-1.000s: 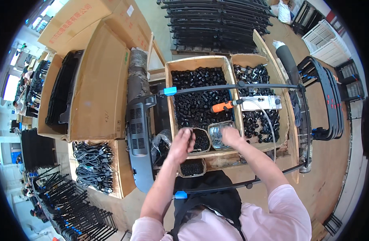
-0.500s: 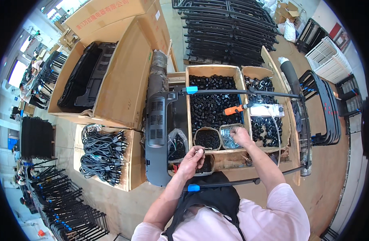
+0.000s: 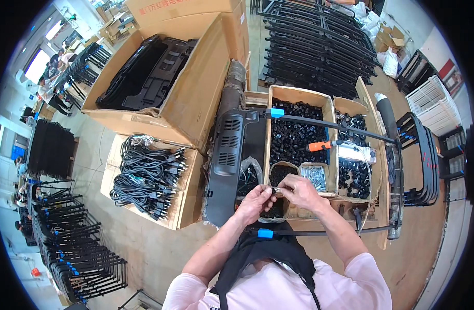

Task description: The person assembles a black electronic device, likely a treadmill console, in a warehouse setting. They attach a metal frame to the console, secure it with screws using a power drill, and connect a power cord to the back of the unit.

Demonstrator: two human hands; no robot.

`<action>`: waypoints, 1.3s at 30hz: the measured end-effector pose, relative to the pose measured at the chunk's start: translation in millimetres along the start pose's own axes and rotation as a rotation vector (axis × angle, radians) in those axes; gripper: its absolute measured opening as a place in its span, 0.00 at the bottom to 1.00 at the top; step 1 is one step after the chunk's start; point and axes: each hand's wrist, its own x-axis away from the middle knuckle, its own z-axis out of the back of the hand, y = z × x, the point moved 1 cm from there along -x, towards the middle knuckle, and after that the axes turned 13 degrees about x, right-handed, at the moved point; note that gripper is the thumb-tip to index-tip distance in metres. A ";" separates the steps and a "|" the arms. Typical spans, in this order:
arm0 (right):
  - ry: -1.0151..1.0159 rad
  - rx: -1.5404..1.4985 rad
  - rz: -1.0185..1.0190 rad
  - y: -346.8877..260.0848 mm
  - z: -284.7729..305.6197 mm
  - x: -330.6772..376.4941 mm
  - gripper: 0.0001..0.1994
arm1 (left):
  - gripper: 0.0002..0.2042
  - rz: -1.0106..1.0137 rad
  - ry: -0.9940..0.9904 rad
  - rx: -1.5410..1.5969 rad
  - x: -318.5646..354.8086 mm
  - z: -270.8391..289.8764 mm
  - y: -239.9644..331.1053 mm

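My left hand (image 3: pixel 256 203) is closed in a pinch on a small black part (image 3: pixel 272 190). Fingertip to fingertip with it, my right hand (image 3: pixel 300 191) pinches a thin silvery screw, mostly covered by the fingers. Both hands are over the front edge of a wooden bin, beside a box of silver screws (image 3: pixel 314 177) and a box of tiny black parts (image 3: pixel 284 170). Around them lies a black frame (image 3: pixel 345 127) with blue clips, joined at its left to a black plastic panel (image 3: pixel 221 188) with vent slots.
An orange-handled power screwdriver (image 3: pixel 319 146) rests over bins of black caps (image 3: pixel 299 126). Coiled black power cords (image 3: pixel 144 175) lie on a carton at left. Behind them stands a large carton (image 3: pixel 195 98) of black panels. Stacked black frames (image 3: pixel 319 51) fill the far side.
My right hand has left the screw box and come left to meet my left hand. The whole view has shifted, with the bench now further right in it.
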 end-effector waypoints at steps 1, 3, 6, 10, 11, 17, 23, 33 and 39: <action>-0.014 0.015 0.017 -3.6 -0.5 -2.0 0.06 | 0.11 -0.005 0.006 -0.006 3.7 -0.5 1.4; -0.037 0.036 0.055 -9.8 -3.3 -5.1 0.05 | 0.11 -0.016 0.004 -0.025 10.2 -0.9 5.8; -0.067 0.048 0.122 -20.1 -10.6 -10.1 0.05 | 0.11 -0.002 -0.006 -0.047 20.0 6.5 8.4; -0.110 0.091 0.172 -39.8 -23.0 -19.2 0.07 | 0.12 0.009 0.000 -0.068 32.1 17.6 12.3; -0.124 0.082 0.168 -45.5 -25.9 -21.8 0.08 | 0.13 0.007 -0.006 -0.051 34.6 22.3 12.7; -0.181 -0.047 0.022 -64.8 -41.6 -36.1 0.25 | 0.15 0.003 0.006 0.109 57.0 39.0 26.1; 0.028 -0.050 0.061 -67.7 -66.5 -43.4 0.13 | 0.16 -0.040 0.080 0.145 70.4 56.2 34.0; -0.088 0.306 0.212 -114.9 -82.5 -60.1 0.18 | 0.16 -0.068 0.171 0.179 83.1 70.5 40.5; -0.007 0.311 0.294 -128.6 -97.4 -70.0 0.16 | 0.17 -0.105 0.209 0.198 97.6 77.5 45.7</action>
